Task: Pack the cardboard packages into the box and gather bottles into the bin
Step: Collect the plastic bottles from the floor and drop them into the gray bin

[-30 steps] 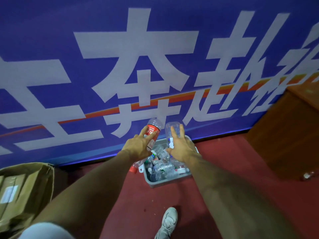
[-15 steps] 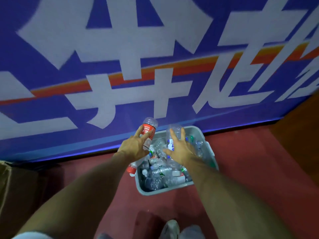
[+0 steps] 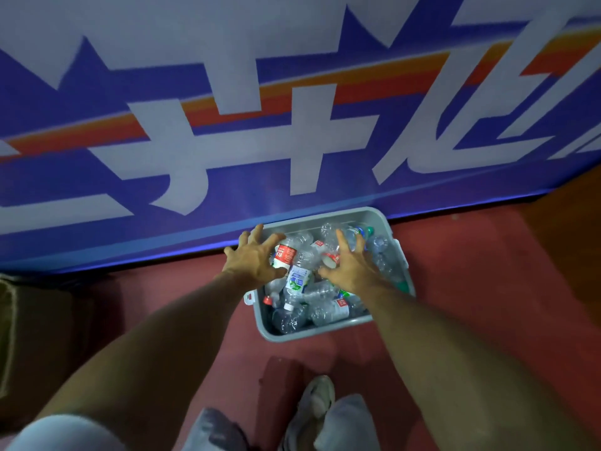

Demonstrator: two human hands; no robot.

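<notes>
bin (image 3: 325, 332): grey, heaped with clear bottles; left hand (image 3: 255, 258) grasps red-label bottle (image 3: 284, 255); right hand (image 3: 353, 266) splayed

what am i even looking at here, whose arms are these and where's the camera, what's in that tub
There is no machine here: these are a person's two bare arms, filmed by a wide-angle camera worn on their head, looking forward and down. That is why the arms seem to grow out of the bottom of the picture, with a shoe showing below.

On the red floor, against a big blue banner with white lettering, stands a grey plastic bin. It is filled with clear plastic bottles lying in a jumble.

Both hands reach into the bin. The left hand has its fingers around a bottle with a red label. The right hand rests with spread fingers on the pile; whether it grips a bottle I cannot tell.

At the far left edge, something brown, perhaps cardboard, is just visible.
</notes>
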